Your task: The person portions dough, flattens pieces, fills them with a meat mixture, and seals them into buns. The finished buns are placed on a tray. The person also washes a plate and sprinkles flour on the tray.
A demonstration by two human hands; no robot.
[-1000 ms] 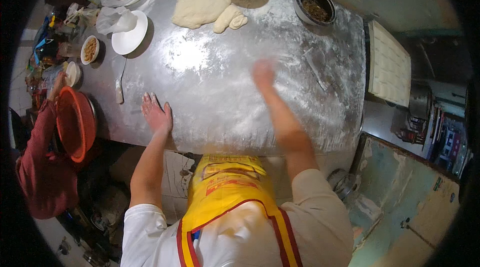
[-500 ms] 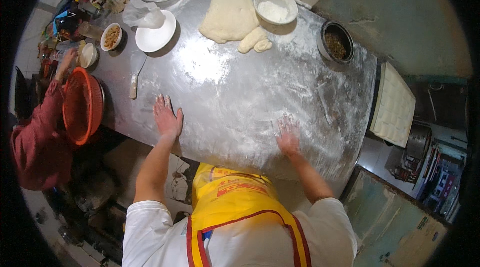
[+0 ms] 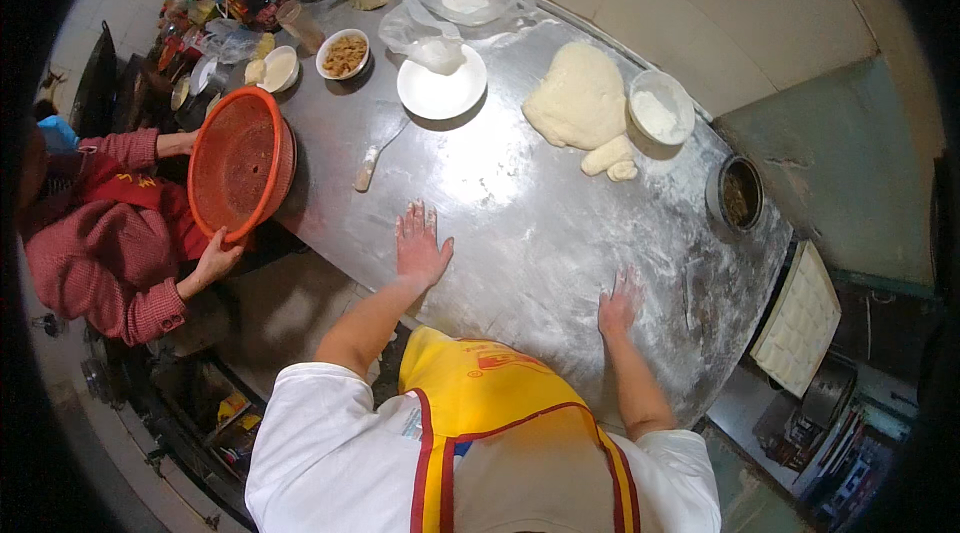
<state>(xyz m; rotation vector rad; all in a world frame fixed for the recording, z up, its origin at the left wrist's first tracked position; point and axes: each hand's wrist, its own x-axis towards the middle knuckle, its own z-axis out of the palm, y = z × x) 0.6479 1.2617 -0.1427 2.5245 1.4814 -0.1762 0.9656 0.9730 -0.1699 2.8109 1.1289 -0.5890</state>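
My left hand [image 3: 421, 245] lies flat on the steel table [image 3: 500, 243], fingers spread and dusted with flour. To its right my right hand [image 3: 620, 305] also rests palm down, fingers apart; neither holds anything. Beyond them sits a large pale slab of dough [image 3: 578, 96], with a smaller twisted dough piece [image 3: 610, 161] at its near edge. A white bowl of flour [image 3: 660, 109] touches or nearly touches the slab's right side. Nearest my left hand lies a spatula with a wooden handle [image 3: 367, 171], its blade pointing away.
A person in a red knit sleeve [image 3: 110, 243] holds an orange colander [image 3: 240, 163] at the table's left. A white plate [image 3: 442, 93], a bowl of brown food [image 3: 345, 55] and plastic bags stand behind. At right are a dark pot [image 3: 736, 195] and a pale tray [image 3: 798, 321].
The view has swung left, shifting everything rightward in it. The other person now has both hands on the colander, where one hand was by a small bowl. My hands still lie on the table.
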